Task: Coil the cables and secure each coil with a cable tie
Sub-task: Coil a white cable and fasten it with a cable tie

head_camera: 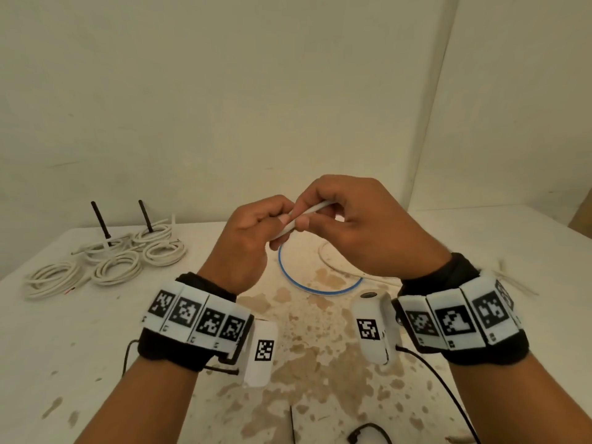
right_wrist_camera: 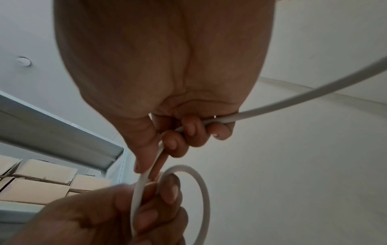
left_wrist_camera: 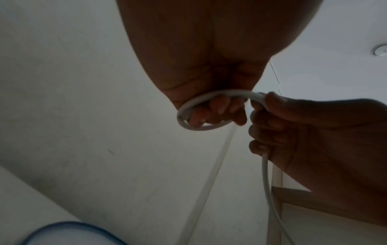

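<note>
Both hands are raised over the middle of the table and hold one white cable (head_camera: 309,213). My left hand (head_camera: 256,225) grips a small first loop of the cable (left_wrist_camera: 209,109) in its curled fingers. My right hand (head_camera: 346,219) pinches the cable (right_wrist_camera: 159,154) between thumb and forefinger right beside the left hand, and its other fingers curl round the same cable. From there the free length (right_wrist_camera: 303,99) sweeps away to the right and down to the table (head_camera: 323,254). The loop (right_wrist_camera: 201,190) shows below the right hand.
Several finished white coils (head_camera: 118,267) lie at the back left by two black upright pegs (head_camera: 99,222). A blue-rimmed ring (head_camera: 288,277) lies on the stained table (head_camera: 96,347) under the hands. A black cable tie (head_camera: 292,424) and a black clip (head_camera: 368,432) lie at the front edge.
</note>
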